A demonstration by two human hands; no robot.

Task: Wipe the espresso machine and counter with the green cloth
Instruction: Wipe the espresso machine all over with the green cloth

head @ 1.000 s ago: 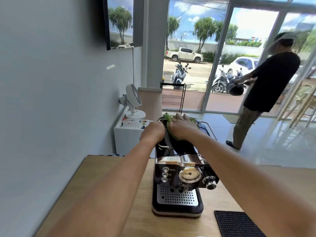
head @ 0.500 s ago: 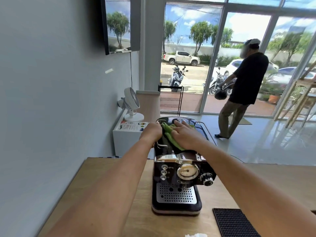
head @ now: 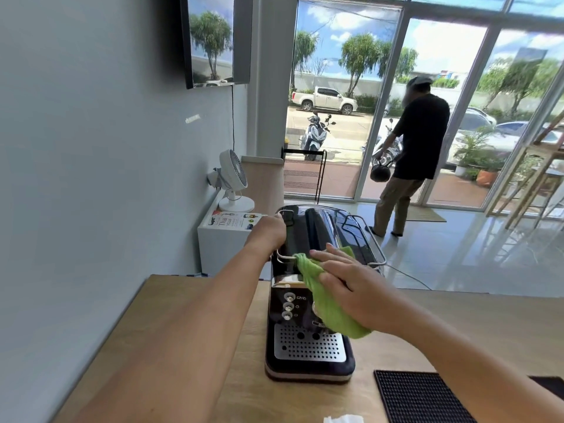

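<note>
A black and chrome espresso machine (head: pixel 308 349) stands on the light wooden counter (head: pixel 189 315). My right hand (head: pixel 354 288) presses the green cloth (head: pixel 326 300) flat against the machine's front top edge, and the cloth hangs down over the gauge. My left hand (head: pixel 268 232) grips the machine's upper left side by the chrome rail. The three front buttons and the perforated drip tray show below the cloth.
A black rubber mat (head: pixel 421 398) lies at the counter's right front, and a white tissue (head: pixel 343 419) sits at the bottom edge. Behind the counter a white cabinet (head: pixel 222 242) carries a small fan (head: pixel 233 178). A person in black (head: pixel 412 154) stands by the glass doors.
My right hand has drawn the green cloth from the back of the machine's top toward me, down over the front face. The left hand stays on the machine's left side.
</note>
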